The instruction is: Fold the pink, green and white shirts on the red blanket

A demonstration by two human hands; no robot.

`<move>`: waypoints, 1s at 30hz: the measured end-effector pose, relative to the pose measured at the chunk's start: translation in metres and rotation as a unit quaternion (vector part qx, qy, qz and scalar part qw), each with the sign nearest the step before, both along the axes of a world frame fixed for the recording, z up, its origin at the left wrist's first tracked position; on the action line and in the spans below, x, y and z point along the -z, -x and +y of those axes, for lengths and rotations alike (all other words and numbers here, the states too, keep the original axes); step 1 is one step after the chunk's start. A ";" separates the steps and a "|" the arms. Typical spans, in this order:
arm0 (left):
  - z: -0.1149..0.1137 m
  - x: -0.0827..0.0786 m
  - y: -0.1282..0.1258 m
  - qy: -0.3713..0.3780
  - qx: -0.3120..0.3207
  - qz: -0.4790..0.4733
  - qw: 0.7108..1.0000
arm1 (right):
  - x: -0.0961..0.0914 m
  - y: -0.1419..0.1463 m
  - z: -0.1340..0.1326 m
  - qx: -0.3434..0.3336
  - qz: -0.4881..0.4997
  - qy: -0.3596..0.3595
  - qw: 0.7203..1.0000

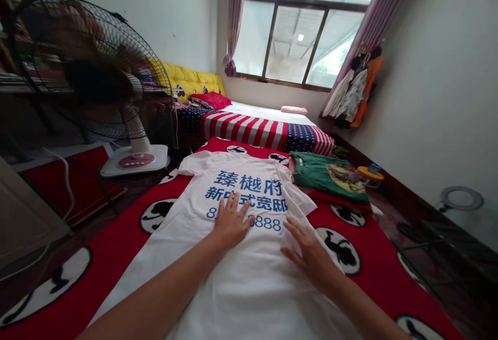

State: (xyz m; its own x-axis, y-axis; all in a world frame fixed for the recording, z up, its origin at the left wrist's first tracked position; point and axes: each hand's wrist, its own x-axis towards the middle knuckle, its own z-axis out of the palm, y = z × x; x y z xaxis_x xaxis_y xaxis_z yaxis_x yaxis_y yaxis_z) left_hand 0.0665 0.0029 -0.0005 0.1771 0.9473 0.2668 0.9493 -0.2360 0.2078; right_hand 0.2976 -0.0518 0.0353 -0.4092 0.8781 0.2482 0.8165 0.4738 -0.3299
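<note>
Pressing down on a white T-shirt (pixel 249 283), the left hand (pixel 231 221) and the right hand (pixel 307 252) hold nothing. Both lie wide open with fingers spread, a little apart from each other. The left hand covers part of the blue print (pixel 245 200), Chinese characters above a number ending in 8888, and the right hand rests just below that print's right end. The shirt lies flat and face up, with a sleeve bent over beside the print. Beneath it spreads a red cover (pixel 116 246) patterned with white discs bearing black figures, which runs well past both hands. Beyond the right hand, on that cover, lies a folded green T-shirt (pixel 329 174) with a printed picture, on top of a red garment (pixel 342 199). Farther ahead stands a bed with stars-and-stripes bedding (pixel 249 131), a red pillow (pixel 210 100), a small pink pillow (pixel 293 110) and a yellow tufted headboard (pixel 194 81). Left of the hands, a white-based electric fan (pixel 93 78) stands beside a red mat (pixel 73 184) on the floor. Straight ahead, a large window (pixel 299 39) sits between striped curtains (pixel 235 13). Clothes (pixel 352 88) hang by the right wall (pixel 436 70), and a ring light (pixel 461 198) sits low on that side.
</note>
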 end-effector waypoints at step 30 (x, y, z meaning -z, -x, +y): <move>0.096 -0.036 0.149 -0.003 -0.276 -0.510 0.815 | 0.031 0.095 0.088 0.057 -0.047 -0.002 0.997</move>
